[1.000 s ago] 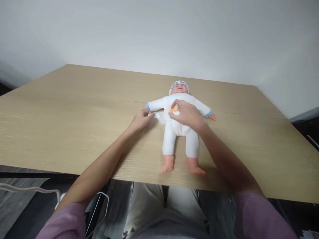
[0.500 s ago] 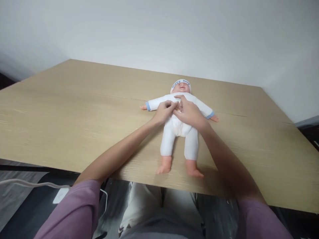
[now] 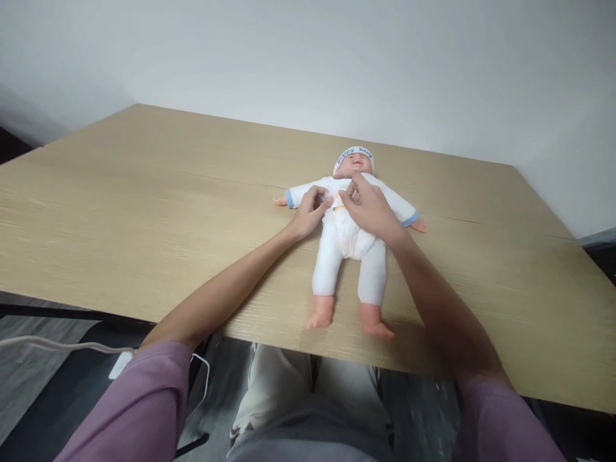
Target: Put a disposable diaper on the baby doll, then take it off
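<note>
A baby doll (image 3: 328,269) in white clothes with blue cuffs lies on its back, feet toward me, with lettering on its white headband (image 3: 355,153). A white diaper (image 3: 353,245) is around its hips. My left hand (image 3: 308,215) pinches whitish material at the diaper's upper edge, on the left side of the doll's waist. Over the doll's belly, my right hand (image 3: 373,206) has its thumb and fingers closed on the front edge of the diaper. A thin yellowish strip shows between the hands. The exact grip of the right fingertips is partly hidden.
The doll rests on a wide wood-coloured table (image 3: 168,224) with its near edge at my lap. Behind the table stands a pale wall (image 3: 308,64). A white cable (image 3: 58,344) runs at the lower left, beside a dark seat.
My hands, close together before, have moved apart at the doll's waist. The left has shifted left, and the right has lifted slightly toward the chest. The view has tilted a little.
</note>
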Demonstrator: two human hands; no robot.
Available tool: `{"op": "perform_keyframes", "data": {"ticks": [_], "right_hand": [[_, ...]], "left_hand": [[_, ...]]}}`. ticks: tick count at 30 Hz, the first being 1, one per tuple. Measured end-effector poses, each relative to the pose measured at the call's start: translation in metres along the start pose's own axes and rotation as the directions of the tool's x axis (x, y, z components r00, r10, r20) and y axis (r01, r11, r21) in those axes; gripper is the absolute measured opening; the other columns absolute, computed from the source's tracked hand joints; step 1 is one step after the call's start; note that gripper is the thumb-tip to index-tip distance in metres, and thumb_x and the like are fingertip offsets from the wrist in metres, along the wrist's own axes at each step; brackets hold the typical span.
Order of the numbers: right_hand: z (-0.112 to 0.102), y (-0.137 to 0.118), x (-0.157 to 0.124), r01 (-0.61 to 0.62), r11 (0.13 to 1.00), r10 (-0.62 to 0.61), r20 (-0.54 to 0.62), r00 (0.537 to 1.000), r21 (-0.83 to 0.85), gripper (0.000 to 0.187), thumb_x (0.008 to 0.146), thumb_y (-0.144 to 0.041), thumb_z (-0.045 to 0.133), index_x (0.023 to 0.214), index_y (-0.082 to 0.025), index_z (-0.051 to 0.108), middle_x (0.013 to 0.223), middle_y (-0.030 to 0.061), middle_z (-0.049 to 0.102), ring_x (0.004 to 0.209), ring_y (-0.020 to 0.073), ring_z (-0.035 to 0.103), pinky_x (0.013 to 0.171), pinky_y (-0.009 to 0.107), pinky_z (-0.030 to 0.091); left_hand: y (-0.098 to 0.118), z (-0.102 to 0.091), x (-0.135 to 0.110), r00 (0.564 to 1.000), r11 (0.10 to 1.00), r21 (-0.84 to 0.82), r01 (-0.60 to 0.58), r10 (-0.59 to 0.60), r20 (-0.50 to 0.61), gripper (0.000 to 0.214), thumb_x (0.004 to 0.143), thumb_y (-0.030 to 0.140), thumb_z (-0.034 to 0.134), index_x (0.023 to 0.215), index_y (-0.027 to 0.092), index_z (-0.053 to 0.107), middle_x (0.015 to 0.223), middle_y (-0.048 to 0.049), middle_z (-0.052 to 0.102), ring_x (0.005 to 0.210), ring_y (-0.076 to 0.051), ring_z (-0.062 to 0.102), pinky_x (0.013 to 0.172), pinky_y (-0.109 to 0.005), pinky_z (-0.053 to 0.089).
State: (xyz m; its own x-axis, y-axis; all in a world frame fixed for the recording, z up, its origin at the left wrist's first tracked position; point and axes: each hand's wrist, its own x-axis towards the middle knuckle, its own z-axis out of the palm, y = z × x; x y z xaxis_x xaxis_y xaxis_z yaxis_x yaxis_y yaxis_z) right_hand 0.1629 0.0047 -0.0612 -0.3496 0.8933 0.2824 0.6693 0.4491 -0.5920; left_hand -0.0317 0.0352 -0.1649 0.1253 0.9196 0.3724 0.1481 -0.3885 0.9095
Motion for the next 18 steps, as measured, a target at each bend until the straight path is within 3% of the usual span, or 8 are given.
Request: {"op": "perform_keyframes", "data": {"ticks": [6,9,12,15,18], "right_hand": [[-0.005,0.005,0.001,-0.030,0.999,0.031,0.029,0.999,-0.023,0.034,0.104,-0.025,0.054,0.134,-0.023,0.069,0.093,0.0036,0.070,0.086,0.0257,0.066,0.092,0.042,0.055],[-0.001,0.009,0.000,-0.010,0.996,0.013,0.039,0.999,-0.086,0.042,0.103,-0.023,0.053,0.143,-0.022,0.063,0.092,0.0045,0.071,0.089,0.0287,0.068,0.093,0.045,0.056],[0.002,0.016,0.002,-0.017,0.983,0.012,-0.031,0.999,-0.180,0.045,0.100,-0.019,0.053,0.144,-0.021,0.062,0.099,0.0090,0.074,0.098,0.0326,0.070,0.098,0.050,0.056],[-0.003,0.015,0.000,-0.039,0.975,0.001,-0.174,0.985,-0.218,0.043,0.098,-0.017,0.053,0.139,-0.021,0.065,0.114,0.0132,0.073,0.107,0.0342,0.070,0.104,0.052,0.057],[-0.018,-0.002,-0.022,-0.034,0.992,0.003,-0.251,0.968,-0.122,0.033,0.101,-0.021,0.055,0.131,-0.024,0.068,0.117,0.0124,0.072,0.097,0.0300,0.071,0.100,0.049,0.061]], "left_hand": [[-0.001,-0.001,-0.001,0.999,0.998,0.027,0.049,-0.049,-0.007,0.051,0.097,0.072,0.066,0.111,0.024,0.060,0.100,-0.0036,0.061,0.091,-0.020,0.054,0.087,-0.033,0.048],[-0.004,-0.003,-0.001,1.000,0.999,0.035,0.027,-0.026,-0.011,0.044,0.099,0.064,0.068,0.111,0.023,0.060,0.099,-0.0028,0.060,0.089,-0.019,0.054,0.087,-0.033,0.049],[-0.003,-0.002,0.001,0.998,0.998,0.035,0.056,-0.056,-0.013,0.033,0.101,0.053,0.069,0.110,0.023,0.060,0.102,-0.0035,0.064,0.090,-0.019,0.056,0.089,-0.035,0.052],[0.012,0.000,-0.006,0.978,0.985,0.021,0.169,-0.165,-0.127,0.021,0.103,0.041,0.065,0.111,0.024,0.058,0.113,-0.0066,0.068,0.096,-0.020,0.061,0.093,-0.037,0.054],[0.048,-0.001,-0.031,0.966,0.990,0.054,0.132,-0.116,-0.231,0.019,0.107,0.041,0.061,0.117,0.026,0.058,0.130,-0.0091,0.069,0.105,-0.022,0.064,0.096,-0.040,0.054]]}}
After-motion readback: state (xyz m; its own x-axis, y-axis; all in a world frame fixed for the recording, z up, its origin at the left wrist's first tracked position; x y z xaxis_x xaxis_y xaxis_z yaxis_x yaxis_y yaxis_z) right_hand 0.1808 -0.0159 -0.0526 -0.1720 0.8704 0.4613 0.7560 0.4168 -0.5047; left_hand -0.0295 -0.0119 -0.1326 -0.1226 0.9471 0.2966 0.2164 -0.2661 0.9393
